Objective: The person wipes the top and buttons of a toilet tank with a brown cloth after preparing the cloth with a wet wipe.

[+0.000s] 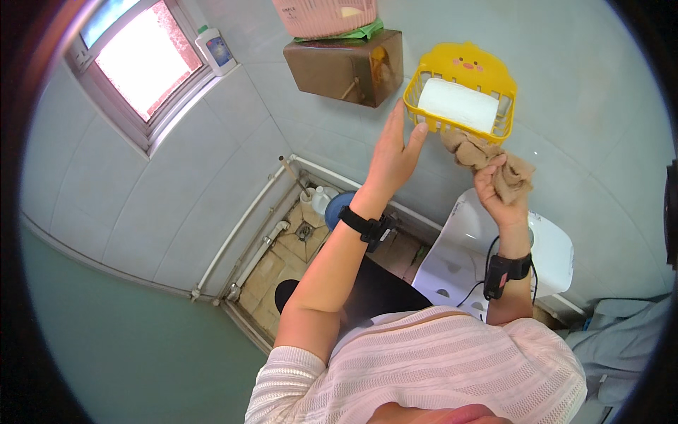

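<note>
One brown cloth (pixel 515 179) sits grasped in the right hand (pixel 503 200) near three o'clock, below the yellow basket (pixel 480 75). At half past one, the left hand (pixel 392 160), fingers straight and unclenched, flanks the basket's edge; I see a narrow gap to the box (pixel 328 73) at twelve.

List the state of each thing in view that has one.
Yellow chick-faced plastic wall basket: upright, loaded.
White rectangular pack: lying inside the yellow basket.
Brown fabric cloth: crumpled.
Right hand: closed on the cloth.
Left hand: open beside the yellow basket; contact unclear.
White plastic bottle with green cap: capped, standing on the windowsill.
Pink plastic basket: sitting above the glossy brown box.
</note>
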### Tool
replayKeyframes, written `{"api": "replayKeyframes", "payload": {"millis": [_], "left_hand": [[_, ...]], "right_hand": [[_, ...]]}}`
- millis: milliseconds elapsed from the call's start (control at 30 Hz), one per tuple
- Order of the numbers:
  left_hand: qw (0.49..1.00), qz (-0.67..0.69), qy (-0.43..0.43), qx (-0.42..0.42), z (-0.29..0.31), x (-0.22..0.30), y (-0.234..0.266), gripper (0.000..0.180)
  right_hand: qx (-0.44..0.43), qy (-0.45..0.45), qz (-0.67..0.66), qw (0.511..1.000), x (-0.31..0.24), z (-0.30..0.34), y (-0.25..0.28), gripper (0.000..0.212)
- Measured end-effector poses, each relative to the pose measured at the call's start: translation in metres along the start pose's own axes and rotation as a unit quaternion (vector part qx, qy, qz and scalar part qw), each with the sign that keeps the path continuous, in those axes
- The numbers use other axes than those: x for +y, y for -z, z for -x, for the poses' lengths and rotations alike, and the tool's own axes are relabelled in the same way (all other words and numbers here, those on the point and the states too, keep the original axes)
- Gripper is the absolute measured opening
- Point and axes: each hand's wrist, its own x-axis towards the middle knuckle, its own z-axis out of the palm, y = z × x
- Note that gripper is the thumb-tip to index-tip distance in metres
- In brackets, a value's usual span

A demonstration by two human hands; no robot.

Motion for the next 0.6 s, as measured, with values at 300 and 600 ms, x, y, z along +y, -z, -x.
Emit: {"api": "replayKeyframes", "payload": {"millis": [300, 600], "left_hand": [[0.991, 0.105, 0.056, -0.059, 0.000, -0.001, -0.012, 0.066], [0.995, 0.097, 0.009, -0.030, -0.004, 0.010, -0.023, 0.083]], "right_hand": [[-0.033, 0.130, 0.278, 0.951, -0.027, 0.032, -0.018, 0.028], [0.007, 0.370, 0.735, 0.568, -0.004, -0.017, -0.022, 0.049]]}}
